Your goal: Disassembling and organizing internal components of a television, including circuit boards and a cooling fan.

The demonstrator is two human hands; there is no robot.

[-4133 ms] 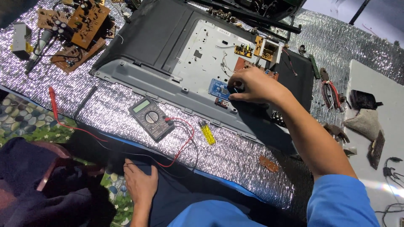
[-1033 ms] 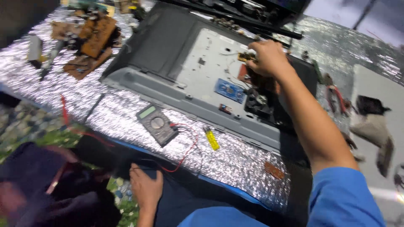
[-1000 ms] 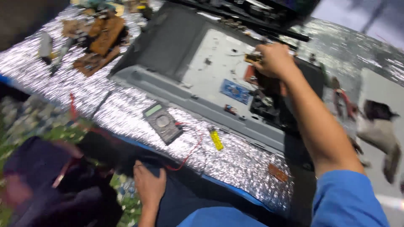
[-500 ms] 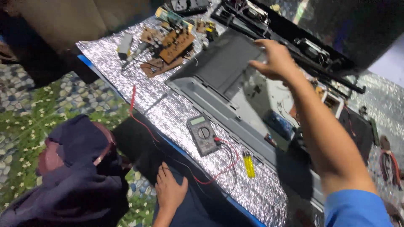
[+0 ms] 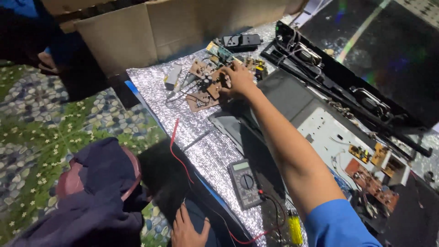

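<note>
My right hand reaches far across the silver foil mat and lies on a pile of brown circuit boards. Its fingers curl over one board; whether they grip it is unclear. My left hand rests flat on dark cloth at the bottom edge, fingers apart and holding nothing. Between the hands lie a grey multimeter and its red lead.
An opened television chassis with small boards lies right of my arm, with a black frame behind it. A cardboard box stands at the back. A black power strip, a yellow lighter and dark clothing lie around.
My right hand has left the boards inside the chassis and swung left to the circuit board pile. The view turned left with it. My left hand has stayed put.
</note>
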